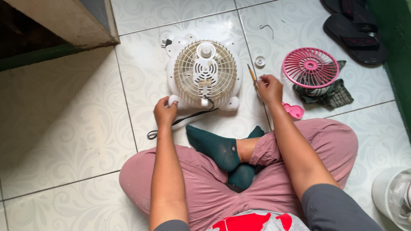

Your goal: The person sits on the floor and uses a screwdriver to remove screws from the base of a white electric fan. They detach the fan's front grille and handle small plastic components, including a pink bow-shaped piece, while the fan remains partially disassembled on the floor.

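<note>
A white table fan (204, 75) lies face down on the tiled floor in front of my crossed legs, its cream rear grille and motor housing facing up. My left hand (165, 112) grips the fan's lower left foot. My right hand (270, 88) is closed on a slim screwdriver (252, 76) with a yellow-brown handle, just right of the fan. The fan's black cord (184, 118) runs across the floor near my left hand.
A pink round grille (311, 67) rests on a dark checked cloth (329, 94). A small pink part (294, 110) lies by my right wrist, a white cap (260, 61) beyond the screwdriver. Black sandals (355, 30) sit far right, a white container (394, 196) at bottom right, a step edge (72, 30) top left.
</note>
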